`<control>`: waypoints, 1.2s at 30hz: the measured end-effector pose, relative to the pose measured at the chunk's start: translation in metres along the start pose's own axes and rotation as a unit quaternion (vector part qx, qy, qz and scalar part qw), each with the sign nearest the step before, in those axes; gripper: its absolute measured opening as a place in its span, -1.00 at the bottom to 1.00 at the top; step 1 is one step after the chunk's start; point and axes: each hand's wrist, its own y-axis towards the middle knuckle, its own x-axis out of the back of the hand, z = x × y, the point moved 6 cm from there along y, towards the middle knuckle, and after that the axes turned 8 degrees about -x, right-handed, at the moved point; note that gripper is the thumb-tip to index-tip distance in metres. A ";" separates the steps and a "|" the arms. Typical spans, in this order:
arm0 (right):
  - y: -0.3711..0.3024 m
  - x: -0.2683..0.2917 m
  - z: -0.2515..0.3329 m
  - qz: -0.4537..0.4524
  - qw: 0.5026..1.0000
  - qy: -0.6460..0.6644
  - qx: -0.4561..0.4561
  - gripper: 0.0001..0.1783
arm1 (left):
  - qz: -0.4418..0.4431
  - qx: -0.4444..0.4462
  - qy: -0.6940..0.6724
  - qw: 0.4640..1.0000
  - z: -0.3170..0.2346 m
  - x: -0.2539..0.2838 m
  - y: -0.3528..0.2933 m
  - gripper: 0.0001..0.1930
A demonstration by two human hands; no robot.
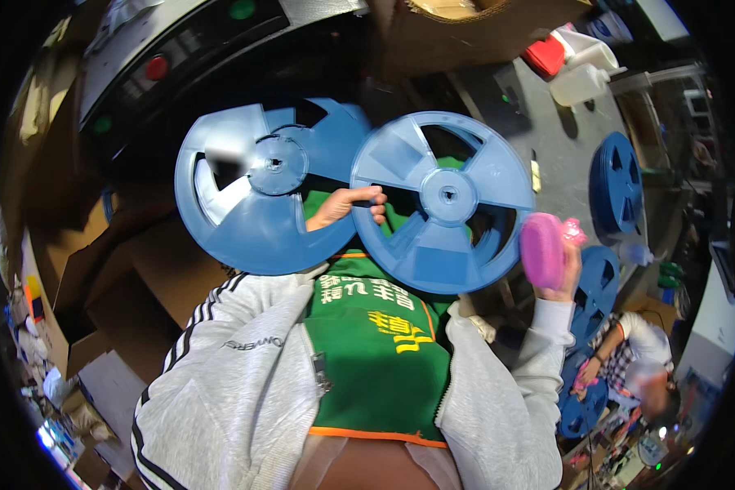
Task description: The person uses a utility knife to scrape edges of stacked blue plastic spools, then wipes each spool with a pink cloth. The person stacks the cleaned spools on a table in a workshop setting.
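Note:
Two large blue plastic reels hang side by side in front of my green apron. My left hand point(339, 208) comes out through an opening of the left reel point(249, 245), its fingers closed at the near side of the right reel point(441, 263). The reels overlap or meet there; exactly how the fingers grip each one is partly hidden. My right hand point(565, 278) is raised at the right rim of the right reel. Its fingers are closed round a pink rounded thing point(541, 250), with a crumpled pink bit at its upper right; I cannot tell its exact kind.
Several more blue reels point(618, 184) stand along the right side. A whitish plastic bottle point(578, 85) lies on the grey table point(551, 151). Cardboard boxes point(171, 261) are at the left. A dark machine panel with a red button point(157, 67) is far left. Another person point(641, 351) works at lower right.

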 end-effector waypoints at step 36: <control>0.013 -0.162 -0.093 0.017 0.728 -0.590 0.347 -0.52 | 0.067 0.024 0.067 0.995 0.006 -0.003 0.001 -0.78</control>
